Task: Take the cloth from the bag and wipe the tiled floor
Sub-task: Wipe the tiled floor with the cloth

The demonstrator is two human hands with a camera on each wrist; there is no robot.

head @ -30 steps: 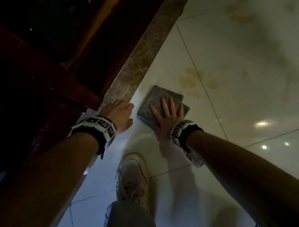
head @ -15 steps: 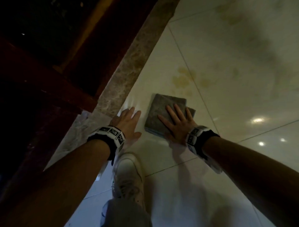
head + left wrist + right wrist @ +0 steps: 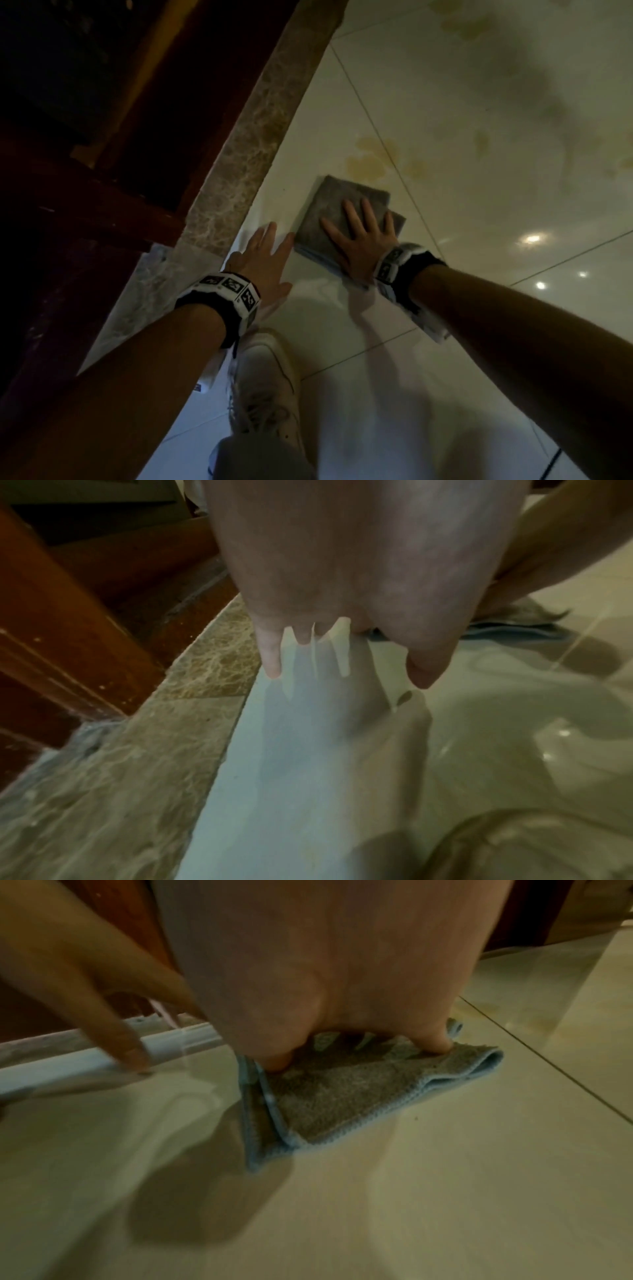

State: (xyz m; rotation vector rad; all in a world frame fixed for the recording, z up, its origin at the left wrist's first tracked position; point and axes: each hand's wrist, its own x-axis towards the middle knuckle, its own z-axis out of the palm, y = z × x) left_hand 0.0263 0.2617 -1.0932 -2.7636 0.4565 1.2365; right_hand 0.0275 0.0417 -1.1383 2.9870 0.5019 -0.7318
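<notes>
A folded grey cloth [image 3: 334, 205] with a blue edge lies flat on the pale tiled floor [image 3: 479, 171]. My right hand [image 3: 361, 236] presses it down with straight, spread fingers; in the right wrist view the palm [image 3: 325, 961] covers the cloth [image 3: 359, 1096] from above. My left hand [image 3: 263, 260] rests flat on the floor just left of the cloth, fingers straight, holding nothing. In the left wrist view the left hand [image 3: 342, 588] hovers at the tile, and the cloth's edge [image 3: 514, 631] shows at the right. No bag is in view.
Yellowish stains [image 3: 373, 157] mark the tiles just beyond the cloth, with more stains [image 3: 472, 27] farther away. A marble threshold strip [image 3: 239, 171] and dark wooden furniture [image 3: 102, 171] border the left. My white shoe [image 3: 263, 380] stands on the floor below the hands.
The left hand has come off the marble strip onto the tile and straightened its fingers beside the cloth. The right hand has stayed flat on the cloth and has pushed it slightly away from the strip.
</notes>
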